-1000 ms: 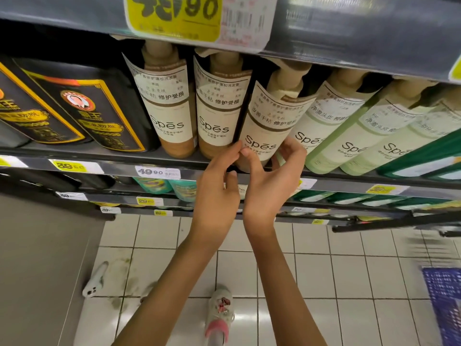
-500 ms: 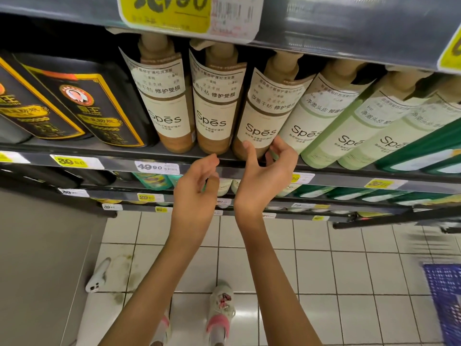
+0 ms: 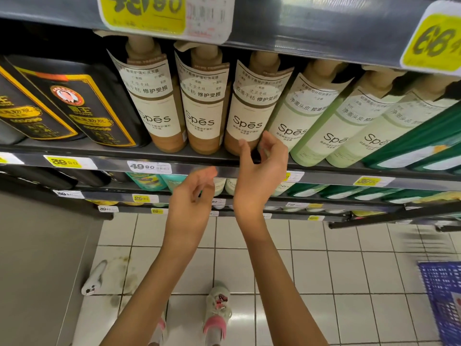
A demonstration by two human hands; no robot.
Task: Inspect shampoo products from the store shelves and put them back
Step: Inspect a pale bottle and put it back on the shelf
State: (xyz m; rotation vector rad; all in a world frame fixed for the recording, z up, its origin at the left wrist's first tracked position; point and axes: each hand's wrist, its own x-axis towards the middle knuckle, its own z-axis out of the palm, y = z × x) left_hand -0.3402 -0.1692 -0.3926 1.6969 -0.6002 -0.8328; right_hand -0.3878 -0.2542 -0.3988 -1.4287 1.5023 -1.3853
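Observation:
Three tan Spes shampoo bottles stand in a row on the shelf [image 3: 104,152]. The third tan bottle [image 3: 252,106] stands upright beside pale green Spes bottles [image 3: 303,116]. My right hand [image 3: 259,171] hovers just in front of that bottle's base, fingers apart, thumb and fingertips close to it but holding nothing. My left hand [image 3: 193,196] is lower, in front of the shelf edge, fingers loosely curled and empty.
Black and gold bottles [image 3: 77,108] fill the shelf's left part, dark green packs [image 3: 424,143] its right. Lower shelves with price tags [image 3: 148,167] jut out below. A blue basket [image 3: 444,300] stands on the tiled floor at right; my shoes [image 3: 217,313] are below.
Both hands have let go of the third tan bottle, which now stands on the shelf. My left hand has dropped down and back; my right has drawn slightly away.

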